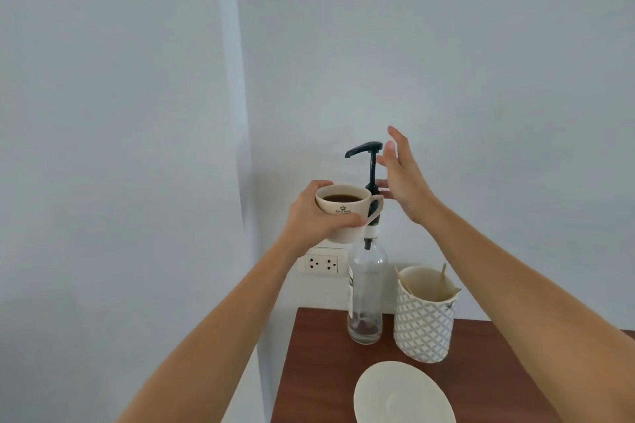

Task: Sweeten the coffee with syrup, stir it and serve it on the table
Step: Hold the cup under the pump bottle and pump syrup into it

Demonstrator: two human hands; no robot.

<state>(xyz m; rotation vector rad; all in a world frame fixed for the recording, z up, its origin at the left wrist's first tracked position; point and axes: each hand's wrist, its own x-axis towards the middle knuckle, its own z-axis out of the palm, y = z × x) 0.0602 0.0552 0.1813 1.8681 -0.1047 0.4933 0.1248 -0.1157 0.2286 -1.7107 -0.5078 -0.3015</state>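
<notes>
A: Left hand point(311, 216) grip status?

B: Closed around the cup point(343, 213). Fingers wrap the far and near side of the body, thumb across the front under the printed logo. Cup is held in the air, upright, dark coffee point(342, 197) visible inside. Handle points right, toward the pump.

A: Right hand point(402, 175)?

B: Grip open, holding nothing. Fingers spread, palm facing left, just beside the pump head point(364, 149) and stem. Can't tell if a fingertip touches the head; looks apart.

A: Cup versus spout?

B: Spout tip sits above the cup, up and slightly left of centre. Cup hides the bottle's neck and the lower collar of the pump.

A: Bottle?

B: Clear glass syrup bottle point(366, 295) standing at the desk's point(319, 371) back edge. Only a bit of brownish liquid at the bottom. Label on its left side is edge-on, unreadable.

A: Anything else?

B: Patterned holder point(424, 326) just right of the bottle, wooden stir sticks point(443, 282) leaning inside; count unclear. White saucer point(402, 395) near the front, cut off by the bottom edge. Wall socket point(322, 264) behind, top partly hidden by the cup and left hand. Cup logo too small to read.
</notes>
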